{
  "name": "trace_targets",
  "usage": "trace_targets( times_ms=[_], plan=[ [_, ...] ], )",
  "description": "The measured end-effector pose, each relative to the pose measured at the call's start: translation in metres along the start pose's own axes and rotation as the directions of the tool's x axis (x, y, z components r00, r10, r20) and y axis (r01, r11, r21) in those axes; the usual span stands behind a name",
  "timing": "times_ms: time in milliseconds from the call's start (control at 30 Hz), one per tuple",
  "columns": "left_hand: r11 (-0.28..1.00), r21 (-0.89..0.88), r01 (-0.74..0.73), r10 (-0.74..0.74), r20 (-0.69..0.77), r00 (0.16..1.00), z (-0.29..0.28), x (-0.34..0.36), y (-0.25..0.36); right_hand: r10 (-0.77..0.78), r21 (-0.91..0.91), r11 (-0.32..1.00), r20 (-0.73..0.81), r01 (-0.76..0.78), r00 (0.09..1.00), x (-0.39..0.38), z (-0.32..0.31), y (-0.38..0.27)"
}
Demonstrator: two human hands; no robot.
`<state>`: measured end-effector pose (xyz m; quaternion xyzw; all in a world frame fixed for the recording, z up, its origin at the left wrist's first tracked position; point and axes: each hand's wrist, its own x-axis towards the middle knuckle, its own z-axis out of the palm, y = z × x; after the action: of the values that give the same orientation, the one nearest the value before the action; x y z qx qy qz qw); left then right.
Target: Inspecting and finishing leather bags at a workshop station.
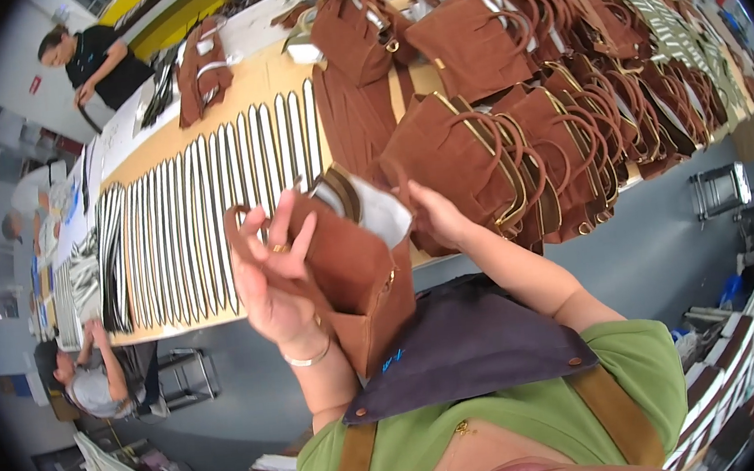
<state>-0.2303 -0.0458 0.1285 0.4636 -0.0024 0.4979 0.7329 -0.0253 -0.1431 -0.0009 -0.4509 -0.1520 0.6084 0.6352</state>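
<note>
My left hand (277, 277) holds a brown bag (354, 283) by its handle side, with some fingers raised and spread. The bag is tilted open in front of my dark apron (459, 336), showing its brown inside and a small gold metal piece. At its far end, a white sheet and striped edging (375, 213) stick out of the top. My right hand (437, 216) grips the far right top of the bag, beside the white sheet; its fingertips are partly hidden.
A worktable (161, 156) carries rows of pointed striped strips (204, 225), flat brown pieces (348, 120) and stacked brown bags (497, 160). A co-worker (102, 71) stands across it; another person (109, 379) sits at the left near a metal stool (186, 376). Another stool (722, 189) is at the right.
</note>
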Motion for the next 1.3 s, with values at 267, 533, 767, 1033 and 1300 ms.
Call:
trace_targets(
  times_ms=[267, 533, 767, 1033, 1300],
  plan=[
    [0.999, -0.037, -0.021, 0.014, -0.162, 0.987, -0.020, -0.010, -0.032, -0.462, -0.300, 0.847, -0.010, 0.438, 0.887, -0.025, 0.012, -0.053],
    [0.888, 0.234, 0.395, -0.271, -0.429, 0.862, -0.058, -0.056, -0.033, -0.358, -0.302, 0.904, -0.149, 0.302, 0.922, -0.033, -0.029, -0.039],
    [0.093, 0.996, 0.014, 0.256, -0.038, 0.966, -0.007, -0.035, -0.017, -0.488, -0.553, 0.748, -0.083, 0.367, 0.869, -0.042, -0.016, -0.045],
    [0.120, 0.932, -0.342, -0.313, 0.362, 0.878, 0.021, -0.042, -0.019, -0.732, -0.787, -0.030, 0.437, 0.616, 0.523, -0.050, 0.057, -0.128],
    [0.160, 0.903, -0.398, -0.298, 0.428, 0.853, 0.033, -0.035, -0.017, 0.630, -0.627, -0.615, -0.027, 0.478, 0.776, 0.057, 0.079, -0.052]
  ],
)
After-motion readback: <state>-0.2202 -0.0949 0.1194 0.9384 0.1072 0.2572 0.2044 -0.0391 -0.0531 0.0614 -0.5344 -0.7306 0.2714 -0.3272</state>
